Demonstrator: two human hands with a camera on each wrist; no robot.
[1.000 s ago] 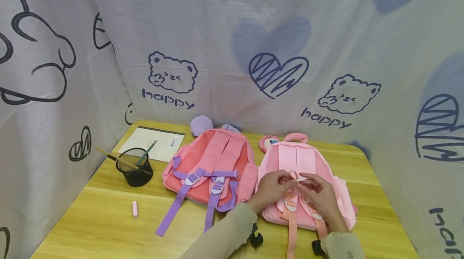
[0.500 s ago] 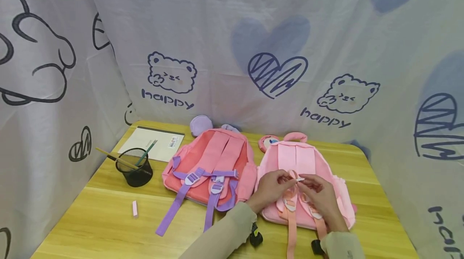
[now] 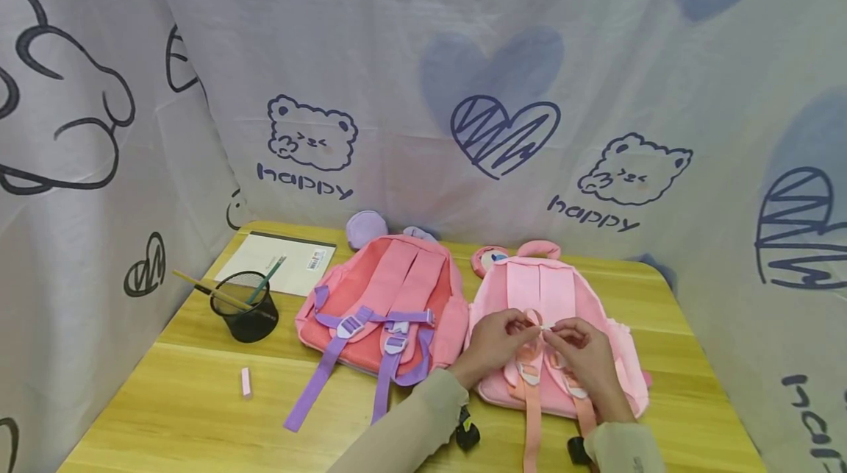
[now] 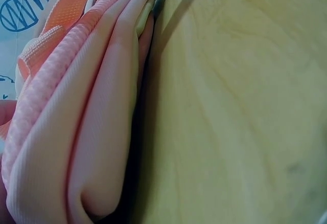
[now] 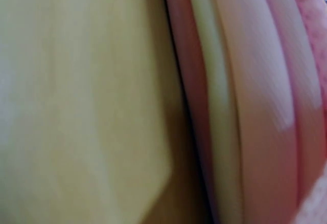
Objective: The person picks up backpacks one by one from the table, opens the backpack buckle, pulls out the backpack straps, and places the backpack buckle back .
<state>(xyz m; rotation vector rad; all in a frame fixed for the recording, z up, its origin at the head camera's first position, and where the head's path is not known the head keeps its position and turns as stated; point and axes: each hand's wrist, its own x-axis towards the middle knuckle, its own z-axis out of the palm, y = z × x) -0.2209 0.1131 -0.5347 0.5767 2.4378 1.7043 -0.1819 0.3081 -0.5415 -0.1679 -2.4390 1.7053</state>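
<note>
Light pink backpack (image 3: 559,333) lies straps-up at table's (image 3: 198,399) right half, touching the darker pink backpack (image 3: 384,304) at its 9 o'clock. At its centre sits a small white chest clip (image 3: 546,326) w/ peach straps (image 3: 529,414) trailing to 6 o'clock. Left hand (image 3: 492,344) and right hand (image 3: 585,355) both pinch at that clip, fingertips meeting. Judgement: bag soft, light, floppy fabric; clip rigid plastic, tiny, prob. slippery, so grip the clip halves, not the webbing. Wrist views show only the bag's folded edge (image 4: 92,132) against wood. Outward, 9–10 o'clock: mesh pen cup (image 3: 245,307), notebook (image 3: 281,263), pink eraser (image 3: 246,381).
</note>
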